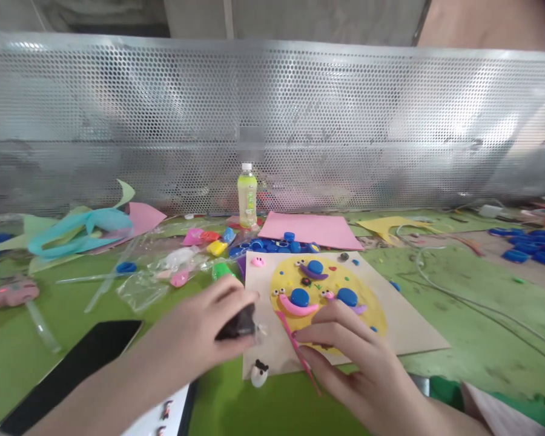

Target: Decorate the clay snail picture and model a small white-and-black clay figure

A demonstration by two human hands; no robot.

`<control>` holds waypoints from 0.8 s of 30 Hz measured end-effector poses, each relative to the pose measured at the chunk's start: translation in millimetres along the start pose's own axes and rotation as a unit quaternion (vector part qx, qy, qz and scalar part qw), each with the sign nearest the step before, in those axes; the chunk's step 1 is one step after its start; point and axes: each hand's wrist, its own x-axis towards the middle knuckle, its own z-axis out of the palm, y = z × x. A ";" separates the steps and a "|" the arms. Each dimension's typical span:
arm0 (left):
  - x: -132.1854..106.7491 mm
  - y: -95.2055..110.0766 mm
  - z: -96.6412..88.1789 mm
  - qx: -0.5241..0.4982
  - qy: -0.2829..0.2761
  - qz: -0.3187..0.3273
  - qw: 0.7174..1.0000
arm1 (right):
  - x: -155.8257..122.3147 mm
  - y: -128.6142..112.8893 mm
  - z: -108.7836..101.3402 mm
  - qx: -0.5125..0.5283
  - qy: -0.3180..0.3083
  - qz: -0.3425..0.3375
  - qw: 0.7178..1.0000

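Observation:
My left hand [204, 330] is closed round a lump of black clay in clear wrap [238, 324] at the left edge of a beige board [409, 321]. My right hand [354, 357] rests on the board's near edge, fingers curled on a thin pink tool [295, 345]. The board carries a yellow clay disc [367, 306] with blue bottle caps [300, 297], pink and purple clay snail bodies and small eyes. A small white clay figure [258, 372] lies just off the board's near left corner.
A drink bottle [247, 195] stands by the perforated metal wall [272, 121]. Pink paper [309, 230], loose blue caps [272, 245], coloured clay packets [209, 242], a black phone [77, 363], a pink glue gun [9, 293] and cables [458, 290] lie on the green table.

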 end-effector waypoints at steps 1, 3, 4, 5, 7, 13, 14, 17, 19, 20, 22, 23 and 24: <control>-1.6 9.3 3.6 -0.015 0.016 0.032 0.999 | 1.5 -1.0 0.7 0.012 0.005 0.005 1.000; -4.0 22.2 8.4 -0.027 0.050 0.076 0.995 | 3.2 -3.2 2.0 0.024 0.007 0.013 1.000; -4.6 25.9 9.7 -0.027 0.066 0.091 0.993 | 3.3 -4.5 2.7 0.026 0.005 0.017 1.000; -4.8 28.3 10.3 -0.025 0.079 0.103 0.991 | 3.2 -5.7 3.4 0.027 0.004 0.020 0.999; -4.5 30.7 10.5 -0.019 0.108 0.123 0.986 | 2.1 -7.8 5.2 0.022 0.002 0.031 0.999; -4.1 33.6 12.4 0.026 0.173 0.183 0.967 | -1.3 -8.7 11.0 0.010 -0.009 0.058 0.998; -4.3 33.6 13.1 0.031 0.183 0.185 0.965 | -1.5 -8.8 11.6 0.009 -0.012 0.058 0.998; -4.9 33.1 13.8 0.037 0.197 0.192 0.961 | -1.6 -10.9 13.0 0.012 -0.017 0.075 0.997; -5.3 33.1 12.5 0.039 0.200 0.199 0.959 | -0.7 -12.8 13.9 0.019 -0.011 0.082 0.996; -5.6 33.3 11.6 0.038 0.201 0.201 0.958 | 0.0 -13.7 14.3 0.021 -0.006 0.081 0.996; -6.0 33.0 9.6 0.032 0.202 0.194 0.959 | 2.0 -14.9 14.9 0.019 0.008 0.077 0.997; -6.1 32.3 8.8 0.027 0.200 0.185 0.962 | 3.1 -15.1 15.0 0.019 0.013 0.076 0.997; -6.1 31.0 8.1 0.020 0.193 0.176 0.965 | 4.2 -15.2 15.1 0.021 0.016 0.080 0.996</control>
